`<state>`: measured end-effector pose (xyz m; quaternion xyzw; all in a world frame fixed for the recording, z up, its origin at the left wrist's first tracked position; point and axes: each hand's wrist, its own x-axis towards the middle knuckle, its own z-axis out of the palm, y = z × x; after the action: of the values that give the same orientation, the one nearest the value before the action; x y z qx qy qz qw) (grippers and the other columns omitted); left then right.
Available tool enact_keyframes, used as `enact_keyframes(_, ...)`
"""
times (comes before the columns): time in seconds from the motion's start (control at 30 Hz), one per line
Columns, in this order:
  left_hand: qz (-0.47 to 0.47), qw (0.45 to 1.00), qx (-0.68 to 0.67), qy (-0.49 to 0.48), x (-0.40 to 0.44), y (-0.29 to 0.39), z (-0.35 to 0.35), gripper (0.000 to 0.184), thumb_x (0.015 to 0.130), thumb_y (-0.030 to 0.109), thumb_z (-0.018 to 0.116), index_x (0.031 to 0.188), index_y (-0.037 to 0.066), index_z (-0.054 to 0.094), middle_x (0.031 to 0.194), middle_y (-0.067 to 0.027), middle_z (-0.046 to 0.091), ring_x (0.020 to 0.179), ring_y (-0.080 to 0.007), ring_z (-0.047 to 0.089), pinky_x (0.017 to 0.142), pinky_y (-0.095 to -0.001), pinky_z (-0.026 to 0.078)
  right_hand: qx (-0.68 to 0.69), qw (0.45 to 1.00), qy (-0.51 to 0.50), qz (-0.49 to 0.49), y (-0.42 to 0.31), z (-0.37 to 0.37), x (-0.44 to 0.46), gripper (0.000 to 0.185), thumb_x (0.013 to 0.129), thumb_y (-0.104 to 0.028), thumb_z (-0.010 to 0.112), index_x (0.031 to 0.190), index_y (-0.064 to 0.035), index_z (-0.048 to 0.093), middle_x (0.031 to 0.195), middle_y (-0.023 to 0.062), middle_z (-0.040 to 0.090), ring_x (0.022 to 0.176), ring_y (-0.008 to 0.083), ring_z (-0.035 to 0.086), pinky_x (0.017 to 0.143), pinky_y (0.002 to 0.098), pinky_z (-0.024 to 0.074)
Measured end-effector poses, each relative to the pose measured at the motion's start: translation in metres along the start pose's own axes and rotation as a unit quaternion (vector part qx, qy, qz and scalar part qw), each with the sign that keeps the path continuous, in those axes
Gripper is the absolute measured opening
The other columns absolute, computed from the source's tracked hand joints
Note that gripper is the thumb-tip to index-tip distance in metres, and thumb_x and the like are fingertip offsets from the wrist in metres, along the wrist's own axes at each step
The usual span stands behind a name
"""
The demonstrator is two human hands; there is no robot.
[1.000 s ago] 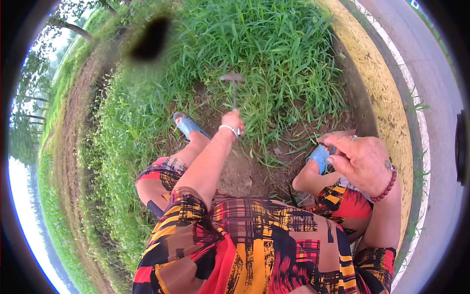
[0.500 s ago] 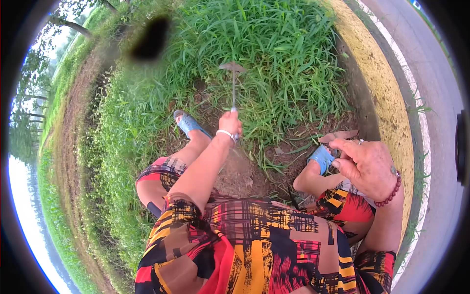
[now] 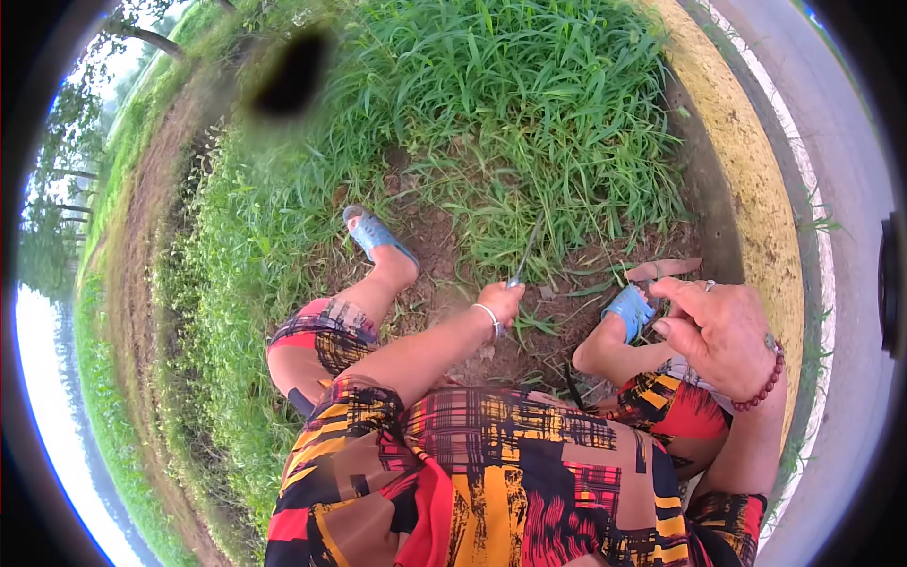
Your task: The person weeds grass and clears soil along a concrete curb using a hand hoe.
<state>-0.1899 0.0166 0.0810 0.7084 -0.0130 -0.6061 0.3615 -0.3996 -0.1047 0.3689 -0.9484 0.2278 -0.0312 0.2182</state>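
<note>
My left hand [image 3: 501, 302], with a white band at its wrist, is closed on the handle of a small hoe [image 3: 526, 253]. The metal shaft slants up and right into the grass [image 3: 510, 203], where its blade is hidden. Over my right knee is my right hand [image 3: 723, 331], with a ring and a dark red bead bracelet. Its fingers are loosely bent, thumb and forefinger apart, and nothing shows between them. Bare soil [image 3: 435, 255] lies between my feet, which wear blue sandals [image 3: 376, 236].
A yellow-painted kerb [image 3: 746, 142] runs down the right side, with a white line and grey road [image 3: 850, 189] beyond. Tall green grass stands ahead, weeds grow at the left, and trees rise at the far left. A flat brownish piece [image 3: 664, 268] lies by the right sandal.
My left hand has moved right and slightly toward my body with the hoe. The blade, visible above the grass before, is now out of sight. My right hand has barely shifted.
</note>
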Motion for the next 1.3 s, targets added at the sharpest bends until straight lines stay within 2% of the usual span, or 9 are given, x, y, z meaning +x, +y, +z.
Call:
enact_keyframes(0.17,0.088,0.986,-0.126,0.068,0.028,0.032,-0.037,0.015,0.086,0.026,0.052,0.085,0.014,0.044,0.055,-0.0006,0.044,0.036,-0.0118,0.04,0.031,-0.028,0.03,-0.007,1.0,-0.004,0.008,0.001,0.001,-0.002,0.029,0.075,-0.024,0.067,0.098,-0.0072,0.061,0.065,0.0119,0.061,0.063,0.0309,0.06,0.058,0.0398,0.0464)
enact_keyframes(0.3,0.161,0.973,-0.092,0.14,0.07,0.068,-0.084,0.018,0.089,0.027,0.046,0.093,0.009,0.045,0.062,-0.0042,0.049,0.041,-0.0155,0.046,0.035,-0.0324,0.037,-0.025,1.0,-0.009,0.004,-0.001,0.004,-0.001,0.029,0.075,-0.023,0.066,0.099,-0.0071,0.061,0.066,0.0132,0.061,0.064,0.0313,0.06,0.059,0.0406,0.0465)
enact_keyframes(0.5,0.078,0.985,-0.037,0.151,0.056,0.036,-0.065,0.021,0.087,0.022,0.048,0.076,0.004,0.049,0.054,-0.0069,0.049,0.039,-0.018,0.046,0.034,-0.0336,0.035,-0.02,1.0,-0.006,0.0,-0.002,0.002,0.001,0.029,0.075,-0.023,0.066,0.099,-0.007,0.061,0.065,0.0137,0.06,0.063,0.0318,0.06,0.058,0.0407,0.0464)
enact_keyframes(0.6,0.049,0.995,-0.041,0.077,0.014,0.008,-0.029,0.015,0.089,0.022,0.05,0.09,0.007,0.046,0.058,-0.0032,0.047,0.042,-0.0131,0.044,0.034,-0.0271,0.035,-0.012,1.0,0.001,-0.012,0.0,0.004,0.001,0.029,0.075,-0.023,0.066,0.099,-0.0072,0.061,0.064,0.0139,0.06,0.062,0.0321,0.059,0.057,0.0407,0.0462)
enact_keyframes(0.7,0.061,0.997,-0.014,0.04,-0.006,0.01,-0.018,0.015,0.089,0.022,0.05,0.088,0.008,0.046,0.058,-0.0012,0.045,0.044,-0.0106,0.042,0.035,-0.0261,0.035,-0.015,1.0,0.009,-0.021,0.001,0.002,0.001,0.028,0.075,-0.022,0.066,0.099,-0.0075,0.061,0.063,0.014,0.059,0.061,0.0323,0.059,0.056,0.0407,0.0459)
enact_keyframes(0.9,0.142,0.984,-0.048,0.095,0.034,0.058,-0.038,0.015,0.088,0.023,0.049,0.087,0.008,0.047,0.058,-0.0016,0.045,0.039,-0.0124,0.04,0.034,-0.0277,0.034,-0.037,0.999,0.007,-0.024,-0.002,0.006,-0.001,0.027,0.075,-0.021,0.064,0.098,-0.0074,0.061,0.062,0.0135,0.058,0.06,0.0318,0.058,0.055,0.0408,0.0455)
enact_keyframes(1.03,0.094,0.986,-0.104,0.085,0.044,0.073,-0.025,0.017,0.086,0.024,0.05,0.087,0.007,0.049,0.058,-0.0027,0.046,0.039,-0.014,0.042,0.035,-0.0293,0.036,-0.059,0.998,0.001,-0.036,-0.003,0.005,0.0,0.026,0.076,-0.022,0.063,0.098,-0.0074,0.061,0.064,0.0128,0.059,0.06,0.0313,0.058,0.055,0.0409,0.0455)
enact_keyframes(1.17,0.109,0.956,0.271,-0.03,0.017,0.027,-0.011,0.024,0.084,0.027,0.051,0.086,0.003,0.052,0.06,-0.0086,0.053,0.044,-0.0189,0.051,0.042,-0.0363,0.042,-0.05,0.999,-0.013,-0.017,-0.001,0.006,-0.001,0.025,0.076,-0.021,0.063,0.097,-0.0076,0.062,0.067,0.0125,0.06,0.061,0.031,0.059,0.055,0.0407,0.0458)
enact_keyframes(1.3,0.163,0.929,0.33,0.034,-0.011,0.008,-0.028,0.031,0.084,0.03,0.052,0.091,0.0,0.055,0.07,-0.0166,0.059,0.058,-0.0277,0.059,0.056,-0.0399,0.047,-0.02,0.999,0.015,-0.027,0.002,0.005,-0.003,0.026,0.075,-0.021,0.063,0.097,-0.0075,0.062,0.069,0.0122,0.061,0.061,0.0308,0.059,0.056,0.0407,0.0462)
